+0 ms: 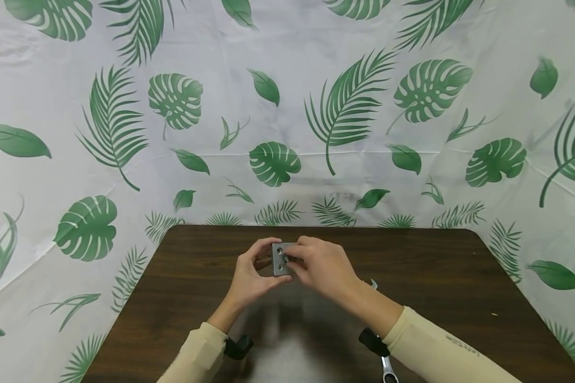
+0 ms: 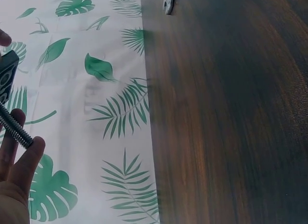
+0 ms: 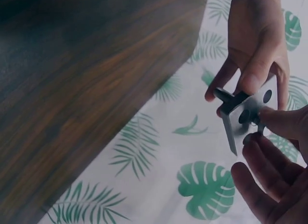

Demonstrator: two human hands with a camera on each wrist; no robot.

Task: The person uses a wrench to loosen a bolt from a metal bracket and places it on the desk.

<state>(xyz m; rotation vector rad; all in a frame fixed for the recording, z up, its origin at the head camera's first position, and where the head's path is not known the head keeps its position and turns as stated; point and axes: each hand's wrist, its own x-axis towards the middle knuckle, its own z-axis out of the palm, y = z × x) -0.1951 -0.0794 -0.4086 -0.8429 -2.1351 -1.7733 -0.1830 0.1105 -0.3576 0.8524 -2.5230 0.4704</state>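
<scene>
Above the table, my left hand holds a grey metal bracket with round holes, fingers at its top edge and thumb along the bottom. In the left wrist view, a threaded bolt slants from the bracket down to a fingertip of that hand. My right hand is at the bracket's face, thumb and finger pinching a small metal part there. Its exact kind I cannot tell, as the fingertips partly cover it. The right wrist view shows the bracket tilted between both hands.
A wrench lies on the dark wooden table, partly hidden beneath my right forearm. Farther right on the tabletop is a tiny pale scrap. Behind the table hangs a white leaf-print cloth.
</scene>
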